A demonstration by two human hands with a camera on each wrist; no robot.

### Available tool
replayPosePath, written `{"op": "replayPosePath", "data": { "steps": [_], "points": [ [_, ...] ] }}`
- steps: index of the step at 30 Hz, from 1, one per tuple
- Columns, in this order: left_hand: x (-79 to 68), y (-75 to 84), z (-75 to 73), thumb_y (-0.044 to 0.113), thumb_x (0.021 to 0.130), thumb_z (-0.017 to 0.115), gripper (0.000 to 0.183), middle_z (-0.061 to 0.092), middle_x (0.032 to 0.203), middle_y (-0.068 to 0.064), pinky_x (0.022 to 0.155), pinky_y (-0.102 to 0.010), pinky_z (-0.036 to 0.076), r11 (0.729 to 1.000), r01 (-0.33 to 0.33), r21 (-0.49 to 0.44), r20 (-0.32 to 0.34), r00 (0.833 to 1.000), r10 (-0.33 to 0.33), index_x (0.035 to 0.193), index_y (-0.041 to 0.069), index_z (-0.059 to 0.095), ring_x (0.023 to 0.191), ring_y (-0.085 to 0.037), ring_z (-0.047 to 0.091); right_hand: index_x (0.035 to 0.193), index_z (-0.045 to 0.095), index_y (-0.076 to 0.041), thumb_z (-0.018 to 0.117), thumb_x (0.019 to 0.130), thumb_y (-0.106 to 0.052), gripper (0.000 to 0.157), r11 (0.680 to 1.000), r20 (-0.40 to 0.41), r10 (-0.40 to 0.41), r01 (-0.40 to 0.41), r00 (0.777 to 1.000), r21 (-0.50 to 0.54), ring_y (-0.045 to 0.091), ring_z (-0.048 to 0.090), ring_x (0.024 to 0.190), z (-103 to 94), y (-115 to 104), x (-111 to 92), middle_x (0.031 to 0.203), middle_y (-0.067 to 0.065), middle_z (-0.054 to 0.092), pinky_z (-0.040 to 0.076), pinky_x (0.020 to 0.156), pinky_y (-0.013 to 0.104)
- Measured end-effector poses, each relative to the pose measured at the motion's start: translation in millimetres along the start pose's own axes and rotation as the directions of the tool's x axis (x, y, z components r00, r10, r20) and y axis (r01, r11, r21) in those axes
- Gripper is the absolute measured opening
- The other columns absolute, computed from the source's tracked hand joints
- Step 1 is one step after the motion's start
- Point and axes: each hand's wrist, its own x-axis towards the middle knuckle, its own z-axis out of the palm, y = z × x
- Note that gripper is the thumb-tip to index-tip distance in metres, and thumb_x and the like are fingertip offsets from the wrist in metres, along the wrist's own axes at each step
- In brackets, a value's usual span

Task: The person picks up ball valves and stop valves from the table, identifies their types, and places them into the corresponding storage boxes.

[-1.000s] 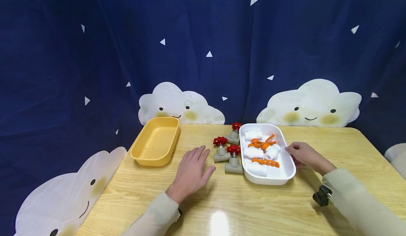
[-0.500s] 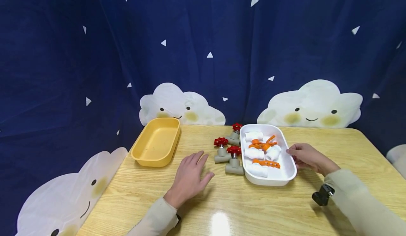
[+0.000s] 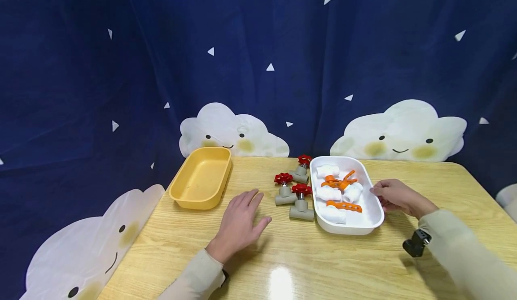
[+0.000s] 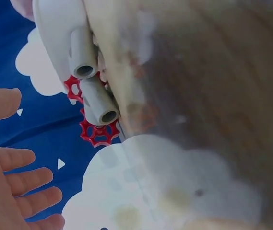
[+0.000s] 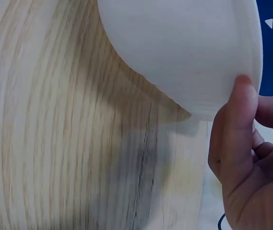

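My right hand [image 3: 397, 197] pinches the right rim of a white plastic tray [image 3: 365, 217], thumb and fingers on either side of its wall; the right wrist view shows this hand [image 5: 251, 158] close up. In the tray lie several white pipe fittings [image 3: 328, 193] with orange lever-like parts [image 3: 344, 206]. My left hand [image 3: 237, 223] is held over the table with fingers spread, holding nothing. Just beyond its fingertips, left of the tray, are three grey pipe valves [image 3: 301, 210] with red handwheels [image 3: 283, 178]. Two of the grey valves [image 4: 98, 103] show plainly in the left wrist view.
A yellow tray [image 3: 199, 185] with nothing in it stands at the back left of the wooden table [image 3: 335, 268]. Behind the table hangs a dark blue curtain [image 3: 242, 44] with white clouds on it.
The white tray has shifted slightly right with my right hand, widening its gap to the valves a little. My left hand has drawn slightly left, away from the valves.
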Motion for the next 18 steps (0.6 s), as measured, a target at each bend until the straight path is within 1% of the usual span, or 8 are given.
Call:
{"op": "replayPosePath", "data": {
  "steps": [6,8,13,18],
  "points": [
    [3.7,-0.7,-2.5,0.051,0.093,0.059,0.063,0.057,0.142,-0.012,0.110,-0.048,0.044,1.000,0.009,-0.018,-0.001,1.000,-0.009,0.140,0.009,0.054,0.130,-0.031,0.055,0.107,0.055,0.004,0.048,0.103,-0.021,0.027,0.999,0.004,0.004,-0.004,1.000,-0.037,0.009,0.055,0.064,-11.3,4,1,0.075,0.000,0.056,0.055,0.059,0.025],
    [4.0,-0.9,-2.0,0.051,0.092,0.060,0.063,0.057,0.141,-0.013,0.109,-0.049,0.044,1.000,0.003,-0.021,-0.010,1.000,-0.004,0.139,0.009,0.055,0.129,-0.032,0.056,0.107,0.056,0.004,0.048,0.103,-0.021,0.027,0.999,0.006,0.008,-0.008,1.000,-0.053,0.009,0.055,0.064,-16.1,6,1,0.075,0.000,0.056,0.056,0.060,0.026],
    [3.0,-0.9,-1.0,0.049,0.091,0.061,0.060,0.059,0.139,-0.013,0.108,-0.048,0.045,1.000,-0.011,-0.015,-0.037,0.999,0.011,0.136,0.008,0.058,0.128,-0.032,0.057,0.104,0.057,0.003,0.048,0.102,-0.022,0.026,0.994,-0.001,0.025,-0.025,1.000,-0.104,0.010,0.055,0.065,-31.3,10,1,0.074,0.000,0.055,0.055,0.060,0.025],
    [2.5,-2.4,-0.7,0.049,0.091,0.062,0.059,0.060,0.138,-0.012,0.108,-0.048,0.045,1.000,-0.003,-0.016,-0.047,0.999,0.002,0.135,0.008,0.058,0.127,-0.031,0.057,0.101,0.058,0.003,0.048,0.102,-0.020,0.026,0.989,0.004,0.040,-0.039,0.999,-0.142,0.010,0.055,0.065,-48.7,14,-2,0.072,-0.001,0.054,0.055,0.061,0.026]
  ]
}}
